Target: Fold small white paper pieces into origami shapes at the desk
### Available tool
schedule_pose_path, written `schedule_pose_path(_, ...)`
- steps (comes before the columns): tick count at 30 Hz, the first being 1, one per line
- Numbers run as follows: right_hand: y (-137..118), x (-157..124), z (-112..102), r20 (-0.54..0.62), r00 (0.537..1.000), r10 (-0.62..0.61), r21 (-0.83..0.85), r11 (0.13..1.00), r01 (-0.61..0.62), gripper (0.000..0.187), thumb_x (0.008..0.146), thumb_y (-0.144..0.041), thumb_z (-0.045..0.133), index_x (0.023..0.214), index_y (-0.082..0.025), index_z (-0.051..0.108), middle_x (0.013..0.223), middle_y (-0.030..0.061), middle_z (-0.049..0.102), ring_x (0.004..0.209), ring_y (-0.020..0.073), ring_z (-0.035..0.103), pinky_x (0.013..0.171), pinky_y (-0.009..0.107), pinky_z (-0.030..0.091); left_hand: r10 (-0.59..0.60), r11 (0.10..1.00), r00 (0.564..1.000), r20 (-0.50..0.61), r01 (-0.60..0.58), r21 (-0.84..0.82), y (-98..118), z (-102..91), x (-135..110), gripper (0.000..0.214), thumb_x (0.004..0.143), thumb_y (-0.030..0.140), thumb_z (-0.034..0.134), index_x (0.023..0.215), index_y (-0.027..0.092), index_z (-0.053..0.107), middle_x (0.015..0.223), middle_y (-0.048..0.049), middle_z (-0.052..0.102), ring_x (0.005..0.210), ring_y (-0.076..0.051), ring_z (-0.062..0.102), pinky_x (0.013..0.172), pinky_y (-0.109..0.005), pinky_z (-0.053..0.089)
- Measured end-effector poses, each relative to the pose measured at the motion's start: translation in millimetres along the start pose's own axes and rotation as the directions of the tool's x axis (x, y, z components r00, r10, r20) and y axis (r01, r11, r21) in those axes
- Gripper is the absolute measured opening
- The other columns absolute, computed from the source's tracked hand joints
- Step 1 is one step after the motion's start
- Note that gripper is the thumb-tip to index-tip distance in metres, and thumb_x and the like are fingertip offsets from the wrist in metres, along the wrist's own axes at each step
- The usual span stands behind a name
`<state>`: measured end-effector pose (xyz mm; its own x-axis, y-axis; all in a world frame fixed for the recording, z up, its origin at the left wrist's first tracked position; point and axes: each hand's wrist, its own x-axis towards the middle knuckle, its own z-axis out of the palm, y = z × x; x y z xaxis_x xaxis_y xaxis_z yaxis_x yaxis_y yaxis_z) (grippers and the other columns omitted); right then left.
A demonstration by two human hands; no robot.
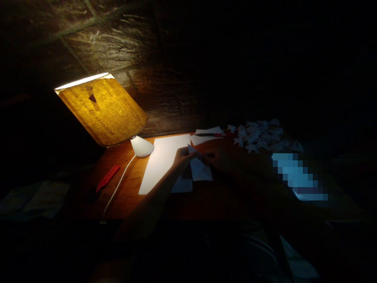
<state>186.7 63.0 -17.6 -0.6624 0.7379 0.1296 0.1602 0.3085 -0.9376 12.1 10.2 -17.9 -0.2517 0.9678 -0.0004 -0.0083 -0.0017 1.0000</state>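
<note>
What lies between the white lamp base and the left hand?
In the head view, flat white paper lies between the lamp base and the left hand.

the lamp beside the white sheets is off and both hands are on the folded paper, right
The table lamp beside the white sheets is lit, not off, as the head view shows; left hand and right hand do touch the folded paper.

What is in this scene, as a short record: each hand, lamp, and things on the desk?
Left hand: holding folded paper
Right hand: at the same paper; grip too dim to tell
Lamp: lit, printed shade
Beside lamp: white sheets
Left of cord: red object
Far right: pixelated glowing thing
Behind it: pile of folded paper pieces
</note>
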Motion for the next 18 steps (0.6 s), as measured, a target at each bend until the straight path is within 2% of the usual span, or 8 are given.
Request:
schedule_pose_path(8, 2.4, 0.3, 2.6, -0.064, 0.998, -0.015, 0.087, 0.996, 0.020, 0.035, 0.081, -0.051, 0.066, 0.066, -0.019, 0.063, 0.065, 0.0029, 0.064, 0.065, 0.0167, 0.056, 0.061, 0.029, 0.044, -0.011, 0.999, 1.000, -0.012, 0.011, -0.043, 3.9, 1.3, -2.6, 0.039, 0.052, 0.041, 0.093, 0.064, 0.012, 0.069, 0.062, -0.0032, 0.070, 0.055, -0.013, 0.060, 0.055, -0.024, 0.046)
schedule_pose_path(14, 1.3, 2.1, 1.1, -0.090, 0.995, -0.052, 0.109, 0.992, 0.062, 0.031, 0.077, -0.049, 0.067, 0.070, -0.019, 0.063, 0.071, 0.0033, 0.064, 0.068, 0.0173, 0.057, 0.066, 0.031, 0.045, -0.025, 0.998, 0.999, 0.021, 0.026, -0.058, 6.8, 3.8, -3.8, 0.045, 0.049, 0.045, 0.094, 0.062, 0.013, 0.066, 0.060, -0.0015, 0.066, 0.055, -0.013, 0.058, 0.054, -0.024, 0.044)
schedule_pose_path(18, -0.9, 1.0, 1.1, -0.088, 0.996, -0.022, 0.112, 0.993, 0.032, 0.027, 0.076, -0.046, 0.066, 0.073, -0.019, 0.064, 0.071, 0.0030, 0.064, 0.067, 0.0165, 0.057, 0.063, 0.030, 0.044, -0.016, 0.999, 0.999, 0.031, 0.017, -0.050, 7.6, 4.7, -4.2, 0.045, 0.049, 0.044, 0.094, 0.061, 0.013, 0.064, 0.057, 0.0004, 0.063, 0.054, -0.012, 0.057, 0.052, -0.023, 0.044)
